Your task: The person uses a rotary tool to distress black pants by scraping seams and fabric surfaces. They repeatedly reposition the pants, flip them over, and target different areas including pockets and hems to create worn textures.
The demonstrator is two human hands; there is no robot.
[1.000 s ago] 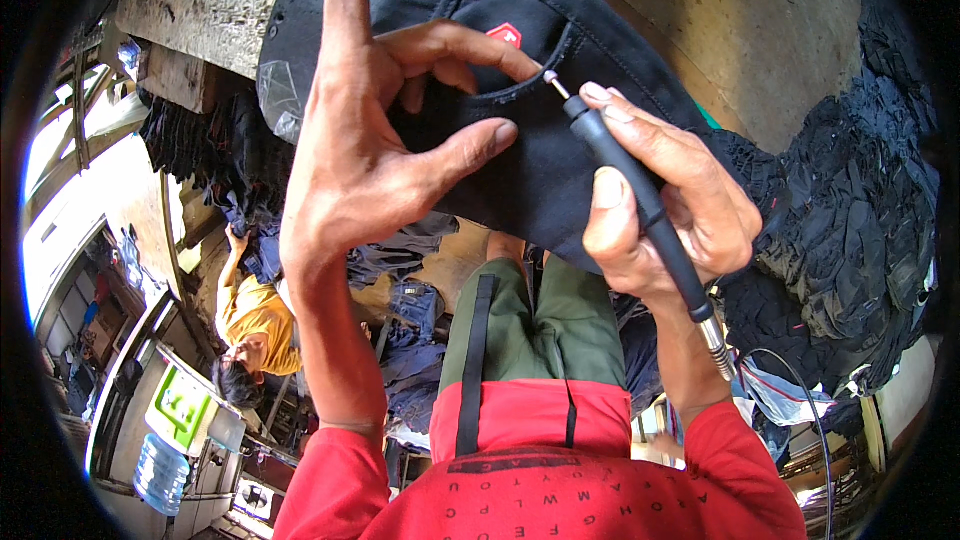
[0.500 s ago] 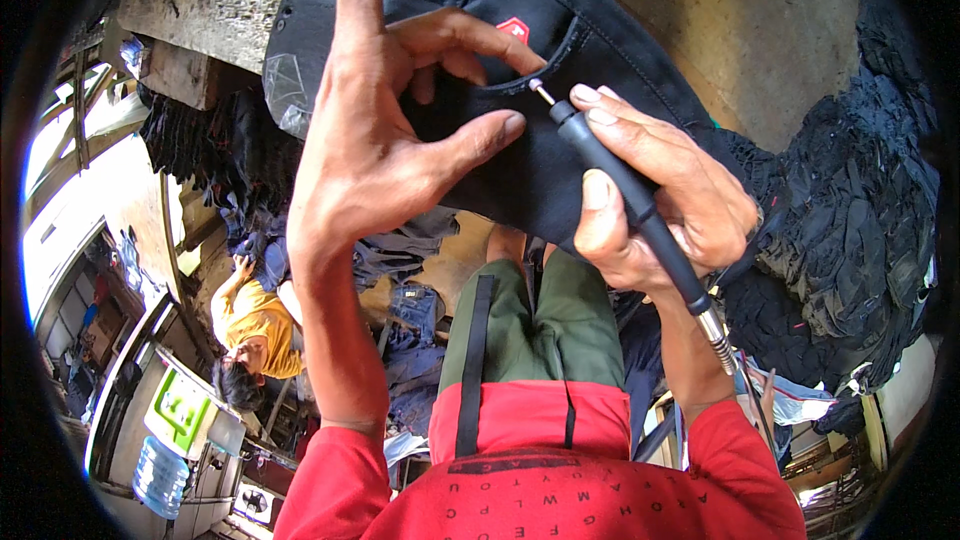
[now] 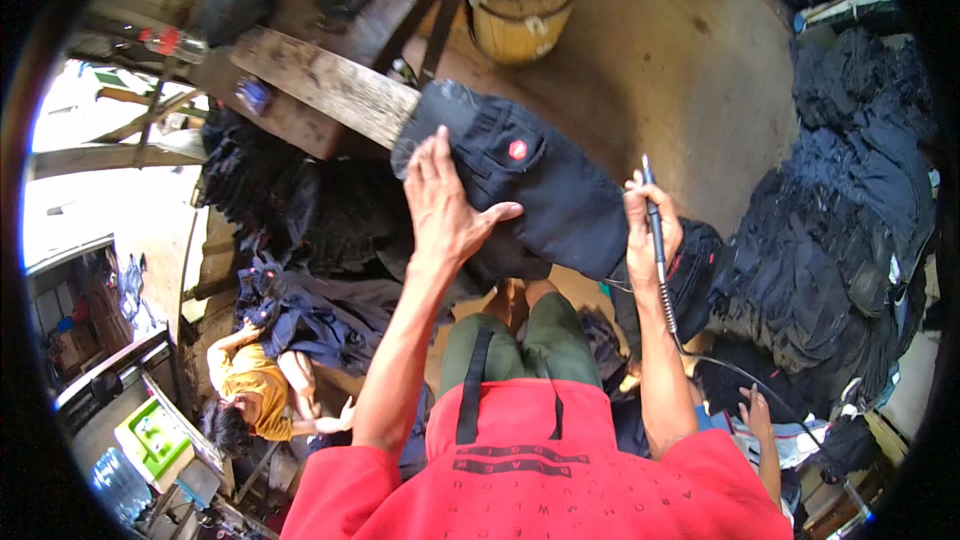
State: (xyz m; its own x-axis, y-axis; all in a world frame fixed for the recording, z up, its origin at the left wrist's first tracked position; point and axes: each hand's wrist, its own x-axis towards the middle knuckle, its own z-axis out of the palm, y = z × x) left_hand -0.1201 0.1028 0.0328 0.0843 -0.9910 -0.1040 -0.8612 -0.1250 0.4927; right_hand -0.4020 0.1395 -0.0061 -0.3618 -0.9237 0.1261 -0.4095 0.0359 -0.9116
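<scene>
A pair of dark trousers with a small red tag lies stretched over a dark padded board end. Flat on the cloth near that end rests my left hand, fingers extended and thumb out to the side. My right hand is closed round a slim black rotary tool with a flexible metal-sleeved cable. Its tip points up and away, apart from the trousers, just past their right-hand part.
A wooden plank runs from the board to the upper left. A yellow bucket stands at the far side. Dark garments are heaped at right and left. A person in a yellow top sits lower left; another person's arm shows lower right.
My right hand has drawn the rotary tool away from the pocket edge to the right. My left hand has flattened onto the trousers. The view has pulled back, showing the bucket.
</scene>
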